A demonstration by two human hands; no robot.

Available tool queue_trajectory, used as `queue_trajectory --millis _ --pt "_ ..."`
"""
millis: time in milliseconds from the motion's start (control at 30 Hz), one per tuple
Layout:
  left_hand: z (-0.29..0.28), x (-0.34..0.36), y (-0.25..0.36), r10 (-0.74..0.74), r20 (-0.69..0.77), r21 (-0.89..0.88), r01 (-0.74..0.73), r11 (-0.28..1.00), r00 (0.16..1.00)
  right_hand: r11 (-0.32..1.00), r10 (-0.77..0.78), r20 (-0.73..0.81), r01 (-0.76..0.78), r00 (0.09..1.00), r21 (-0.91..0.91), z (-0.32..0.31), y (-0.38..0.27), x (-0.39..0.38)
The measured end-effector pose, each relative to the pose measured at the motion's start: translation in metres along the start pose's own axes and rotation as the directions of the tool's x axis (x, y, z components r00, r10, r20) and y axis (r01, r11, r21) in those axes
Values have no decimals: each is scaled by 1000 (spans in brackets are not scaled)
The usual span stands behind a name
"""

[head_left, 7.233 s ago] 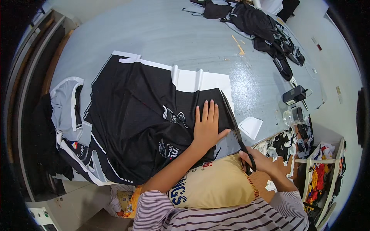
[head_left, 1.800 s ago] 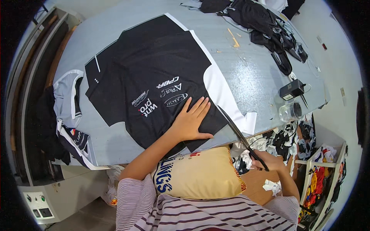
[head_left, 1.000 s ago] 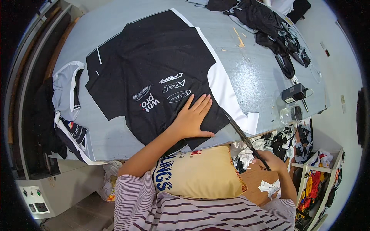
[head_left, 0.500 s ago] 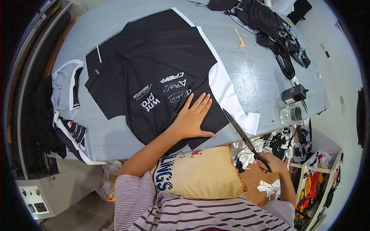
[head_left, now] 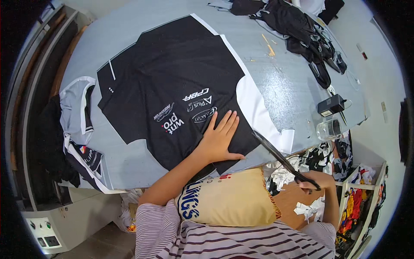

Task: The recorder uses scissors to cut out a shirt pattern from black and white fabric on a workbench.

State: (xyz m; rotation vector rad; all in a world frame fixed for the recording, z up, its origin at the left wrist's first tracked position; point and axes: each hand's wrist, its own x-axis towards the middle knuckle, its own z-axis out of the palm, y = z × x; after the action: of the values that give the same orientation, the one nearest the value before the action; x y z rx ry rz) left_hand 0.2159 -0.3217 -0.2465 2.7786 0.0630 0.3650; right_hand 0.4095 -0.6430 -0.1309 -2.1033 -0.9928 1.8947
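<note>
A black fabric panel (head_left: 172, 69) with white printed lettering lies spread on the grey table. My left hand (head_left: 220, 140) presses flat on its near right part, fingers spread. White material (head_left: 254, 101) borders the panel along its right side. In my right hand (head_left: 318, 181), beyond the near table edge, is a pair of long dark scissors (head_left: 278, 153). The fingers are wrapped round the handles. The blades point up and left, and their tips touch or overlap the panel's right edge by the white strip; whether fabric lies between the blades I cannot tell.
At the left lies a grey, black and white garment piece (head_left: 75, 112). Dark clothing (head_left: 297, 30) is heaped at the far right, above a black adapter (head_left: 331, 105) and a glass (head_left: 328, 128). A cream pillow (head_left: 228, 198) sits against the near edge. Scraps (head_left: 310, 209) lie below, beside a shelf (head_left: 366, 186).
The whole view has shifted slightly, so things appear lower and further right. My right hand and the scissor handles have moved a little outward to the right. My left hand stays on the panel.
</note>
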Motion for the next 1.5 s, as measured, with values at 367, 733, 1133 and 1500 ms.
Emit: queue_trajectory --millis 367,733,1133,1500 --pt "1 -3 -1 15 -4 5 -15 1000 1000 1000 -14 -2 14 1000 26 -4 -8 6" --pt "-3 -3 1 11 49 11 -12 1000 999 999 40 27 -40 999 2 -3 -8 -19" --pt "-7 -1 4 5 32 43 -6 999 999 998 -49 -220 55 974 20 31 -40 51" --pt "-9 -1 5 -8 76 11 8 1000 997 992 -92 -123 102 988 75 28 -31 59"
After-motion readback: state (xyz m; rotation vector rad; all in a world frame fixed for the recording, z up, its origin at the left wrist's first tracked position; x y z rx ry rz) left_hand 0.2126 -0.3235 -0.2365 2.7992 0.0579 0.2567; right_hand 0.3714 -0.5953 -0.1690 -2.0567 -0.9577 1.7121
